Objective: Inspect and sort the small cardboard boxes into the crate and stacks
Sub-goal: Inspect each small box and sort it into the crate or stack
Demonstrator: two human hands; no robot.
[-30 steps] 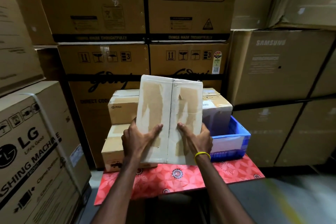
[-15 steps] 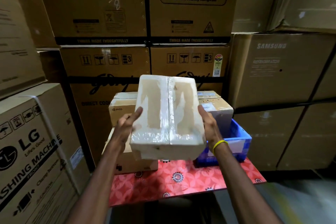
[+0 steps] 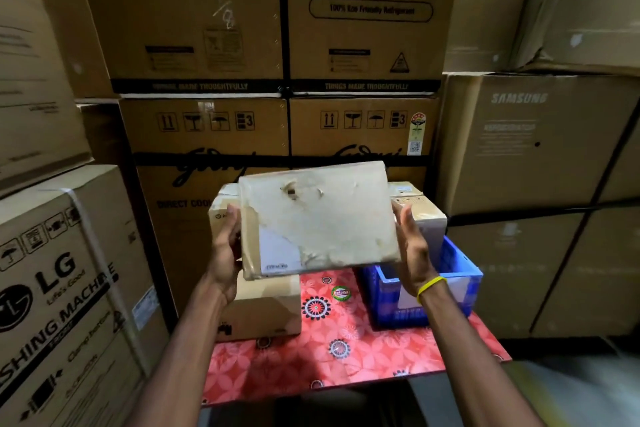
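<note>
In the head view, the small cardboard box is being held above the table, long axis crosswise, gripped at one end by the left hand and pressed at the other by the flat right hand. The crate is sitting nearer the right hand, the stack nearer the left.

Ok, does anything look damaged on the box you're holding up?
Yes. The held cardboard box has a punched hole near the top of its facing side, dents beside it, and its pale wrapping is torn away at the lower left, baring a white label.
</note>
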